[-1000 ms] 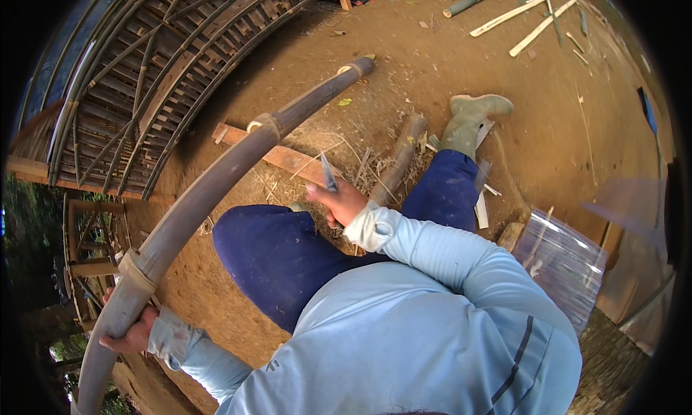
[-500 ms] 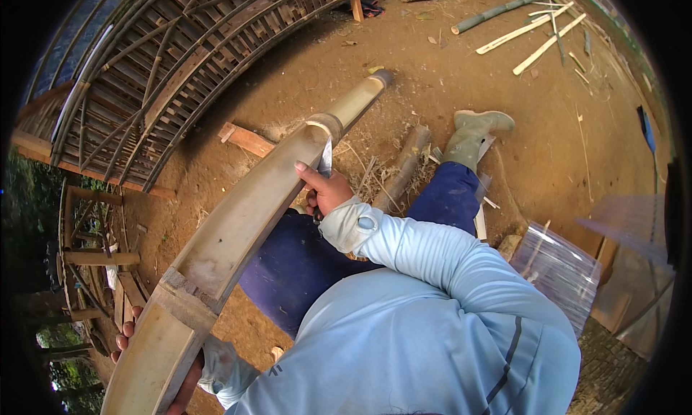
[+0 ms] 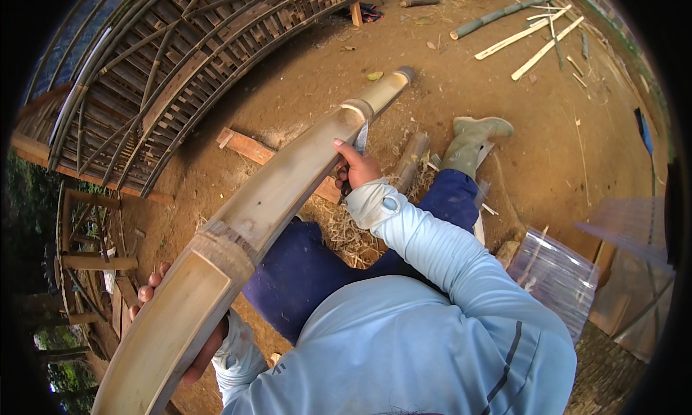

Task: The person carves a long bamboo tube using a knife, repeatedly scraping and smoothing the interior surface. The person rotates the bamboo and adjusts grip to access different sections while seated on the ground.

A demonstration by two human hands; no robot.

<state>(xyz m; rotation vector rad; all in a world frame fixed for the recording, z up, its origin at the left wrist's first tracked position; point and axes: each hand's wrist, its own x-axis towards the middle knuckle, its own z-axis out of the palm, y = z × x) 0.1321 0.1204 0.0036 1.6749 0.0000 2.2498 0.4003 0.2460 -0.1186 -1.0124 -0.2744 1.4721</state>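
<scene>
A long split bamboo pole (image 3: 277, 188), hollow side up, slants from the lower left to the upper middle across my lap. Its near part lies in my left hand (image 3: 207, 349), which wraps beneath it with fingertips showing over the far edge. My right hand (image 3: 357, 171) is closed round a knife, its thumb resting on the bamboo's right edge. The knife's blade (image 3: 362, 136) points away from me and lies against that edge just short of a node ring. Most of the handle is hidden in the fist.
Pale shavings (image 3: 353, 231) cover the dirt between my legs, near a short log (image 3: 411, 158) and a wood block (image 3: 247, 145). A slatted bamboo structure (image 3: 187, 76) stands at upper left. Cut bamboo poles (image 3: 501, 17) lie far right; a clear corrugated sheet (image 3: 555, 267) is at right.
The bamboo has shifted forward and to the right, its far end farther from me. Both hands have moved with it, and the knife stays at its right edge near the node.
</scene>
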